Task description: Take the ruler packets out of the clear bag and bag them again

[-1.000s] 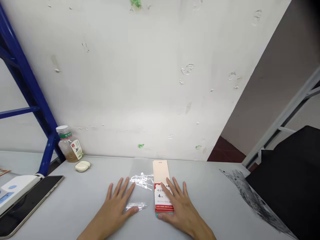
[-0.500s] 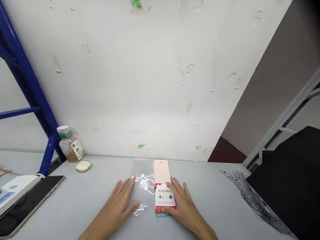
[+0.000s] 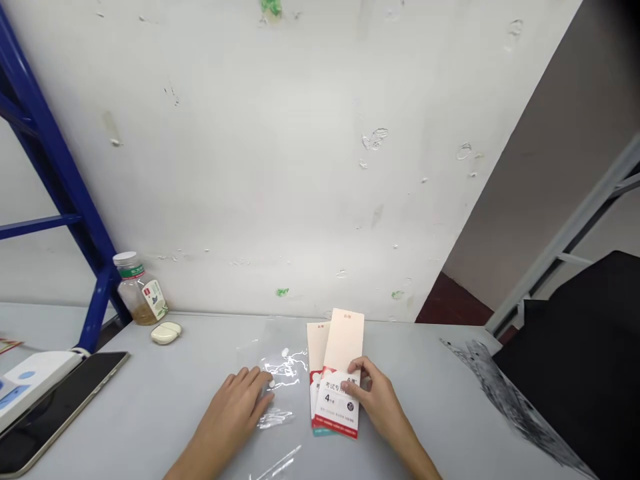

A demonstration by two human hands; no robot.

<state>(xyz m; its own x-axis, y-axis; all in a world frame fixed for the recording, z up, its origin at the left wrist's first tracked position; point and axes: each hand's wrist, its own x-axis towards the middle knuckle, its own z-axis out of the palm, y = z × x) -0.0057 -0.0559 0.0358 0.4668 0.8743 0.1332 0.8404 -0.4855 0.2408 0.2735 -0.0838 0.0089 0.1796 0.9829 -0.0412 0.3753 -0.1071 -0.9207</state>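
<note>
A cream-and-red paper packet is being gripped by the right hand, with the thumb and fingers closed on its right edge. The packet is being held tilted across a second cream-and-red paper packet, overlapping it, above the grey table. The left hand is being held curled, with its fingertips touching a clear plastic wrapper spread on the table; whether the film is being pinched cannot be told. A loose strip of clear plastic is being left just beside that hand. Farther left, a glass jar with amber contents and a cream oval case are being kept near a blue steel shelf upright, with a dark tablet nearer the table's left edge.
</note>
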